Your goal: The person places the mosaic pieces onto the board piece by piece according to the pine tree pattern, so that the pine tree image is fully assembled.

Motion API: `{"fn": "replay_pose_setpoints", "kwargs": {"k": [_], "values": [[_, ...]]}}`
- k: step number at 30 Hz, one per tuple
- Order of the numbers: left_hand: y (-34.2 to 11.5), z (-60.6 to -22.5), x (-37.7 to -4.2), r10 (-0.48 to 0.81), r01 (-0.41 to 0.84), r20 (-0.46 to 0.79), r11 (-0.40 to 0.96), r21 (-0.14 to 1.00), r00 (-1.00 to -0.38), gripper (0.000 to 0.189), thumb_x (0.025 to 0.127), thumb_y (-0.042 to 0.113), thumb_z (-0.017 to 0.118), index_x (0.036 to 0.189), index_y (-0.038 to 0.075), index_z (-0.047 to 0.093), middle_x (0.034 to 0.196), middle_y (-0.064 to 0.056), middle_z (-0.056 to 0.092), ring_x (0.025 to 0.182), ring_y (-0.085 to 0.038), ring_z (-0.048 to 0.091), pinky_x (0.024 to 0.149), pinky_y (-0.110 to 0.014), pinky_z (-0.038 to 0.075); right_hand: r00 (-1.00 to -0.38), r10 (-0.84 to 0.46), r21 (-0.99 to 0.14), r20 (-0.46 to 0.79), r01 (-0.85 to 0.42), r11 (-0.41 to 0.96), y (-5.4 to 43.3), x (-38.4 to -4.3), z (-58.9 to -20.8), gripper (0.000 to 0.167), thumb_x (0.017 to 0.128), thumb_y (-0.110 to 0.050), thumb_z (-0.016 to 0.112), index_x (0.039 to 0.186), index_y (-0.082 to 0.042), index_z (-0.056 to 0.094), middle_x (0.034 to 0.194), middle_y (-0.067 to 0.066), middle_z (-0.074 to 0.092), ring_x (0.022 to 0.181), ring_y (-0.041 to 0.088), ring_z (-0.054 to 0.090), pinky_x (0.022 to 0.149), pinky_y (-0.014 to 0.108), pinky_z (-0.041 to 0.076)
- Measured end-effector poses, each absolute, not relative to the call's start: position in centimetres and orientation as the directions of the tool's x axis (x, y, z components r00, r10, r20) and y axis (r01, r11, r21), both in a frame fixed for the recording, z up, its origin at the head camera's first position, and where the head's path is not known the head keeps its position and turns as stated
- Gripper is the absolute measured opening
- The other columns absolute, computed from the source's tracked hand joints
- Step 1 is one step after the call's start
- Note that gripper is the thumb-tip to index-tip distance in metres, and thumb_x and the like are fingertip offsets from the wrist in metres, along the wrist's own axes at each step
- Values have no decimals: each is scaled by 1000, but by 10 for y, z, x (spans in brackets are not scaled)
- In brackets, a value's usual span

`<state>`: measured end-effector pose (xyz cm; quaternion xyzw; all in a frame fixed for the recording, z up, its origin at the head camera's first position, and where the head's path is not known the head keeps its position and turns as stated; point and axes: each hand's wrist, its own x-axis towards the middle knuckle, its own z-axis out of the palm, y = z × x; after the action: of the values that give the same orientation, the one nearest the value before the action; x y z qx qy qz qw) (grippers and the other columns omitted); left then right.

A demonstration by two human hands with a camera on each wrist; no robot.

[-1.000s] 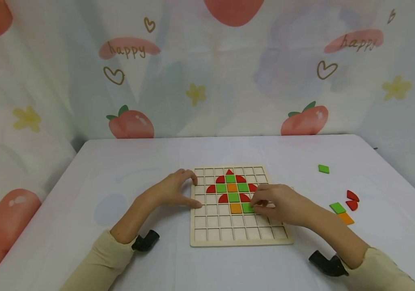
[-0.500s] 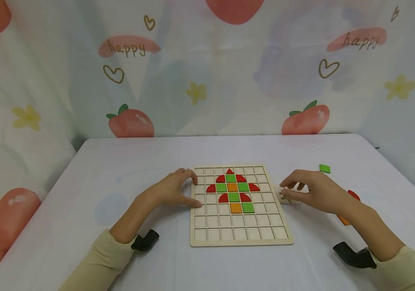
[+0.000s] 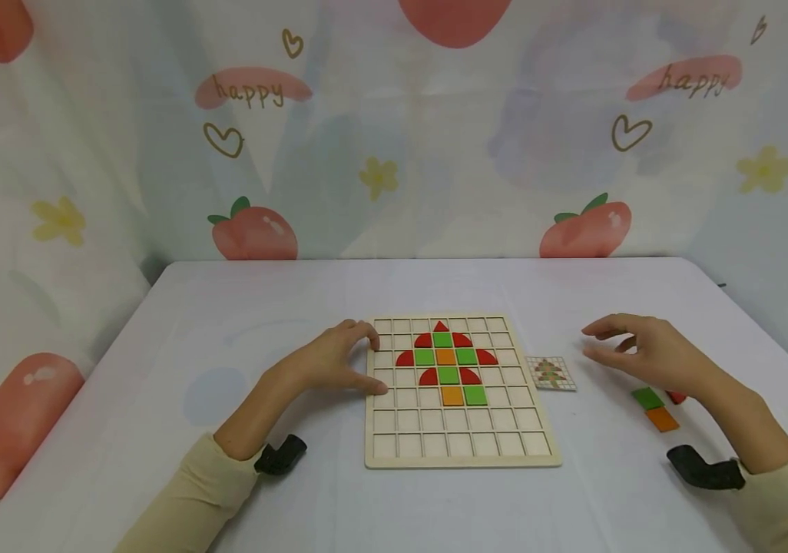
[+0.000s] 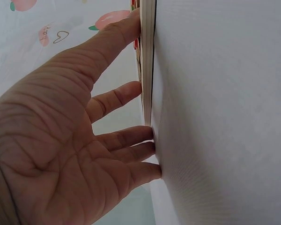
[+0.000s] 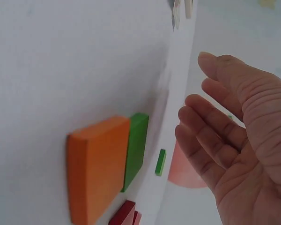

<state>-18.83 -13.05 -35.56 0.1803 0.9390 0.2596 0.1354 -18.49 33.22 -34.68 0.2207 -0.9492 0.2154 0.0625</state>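
A square wooden grid board (image 3: pixel 404 443) lies on the table, with green, orange and red tiles set in a tree-like pattern. My left hand (image 3: pixel 325 359) rests on its left side, the thumb on the surface and the other fingertips along the edge, as the left wrist view shows. To the right of the board, my right hand (image 3: pixel 660 355) hovers above the table, fingers loosely bent and holding nothing. Close by it lie a loose orange tile (image 5: pixel 100 164), a green tile (image 3: pixel 647 399) and red pieces (image 5: pixel 124 213), partly hidden by the hand in the head view.
A small pattern card (image 3: pixel 551 374) with a printed tree lies against the board's right side. Farther back is another green tile (image 5: pixel 160 162), covered by the right hand in the head view. A patterned curtain (image 3: pixel 435 153) hangs behind the table.
My right hand has let go of the green tile on the board and moved right, past the card, toward the loose tiles. The card is now uncovered. The left hand has stayed put.
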Motion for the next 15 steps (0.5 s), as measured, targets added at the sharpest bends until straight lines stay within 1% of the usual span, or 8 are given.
{"fn": "replay_pose_setpoints", "kwargs": {"k": [3,7,10,15], "values": [[-130,-355,-188,412,270,-160,797,540,-897,59,76,45,90,119,22,57,145,-11,50,133,-29,49,109,-52,44,-936,-319,-410,148,-351,842,340,-188,-347,37,91,-25,80,120,-4,71,117,17,72,105,36,66,74,16,53],[-130,-354,-187,412,270,-161,798,539,-897,59,76,45,90,119,23,57,145,-11,50,132,-29,49,109,-52,44,-964,-233,-425,131,-267,865,349,-191,-348,42,94,-29,77,124,-1,68,121,25,68,105,41,64,71,13,49],[-130,-353,-187,413,272,-160,798,538,-896,58,76,45,90,119,23,57,145,-11,50,132,-29,49,109,-52,44,-973,-189,-441,132,-229,868,355,-194,-348,46,94,-31,76,126,1,66,122,29,66,102,44,64,68,15,50],[-130,-353,-187,414,275,-158,799,535,-896,59,76,46,90,119,22,57,146,-11,50,133,-29,49,110,-51,44,-988,-144,-468,57,-154,870,366,-202,-350,53,97,-36,72,133,1,61,129,34,60,103,49,63,66,22,52]]}}
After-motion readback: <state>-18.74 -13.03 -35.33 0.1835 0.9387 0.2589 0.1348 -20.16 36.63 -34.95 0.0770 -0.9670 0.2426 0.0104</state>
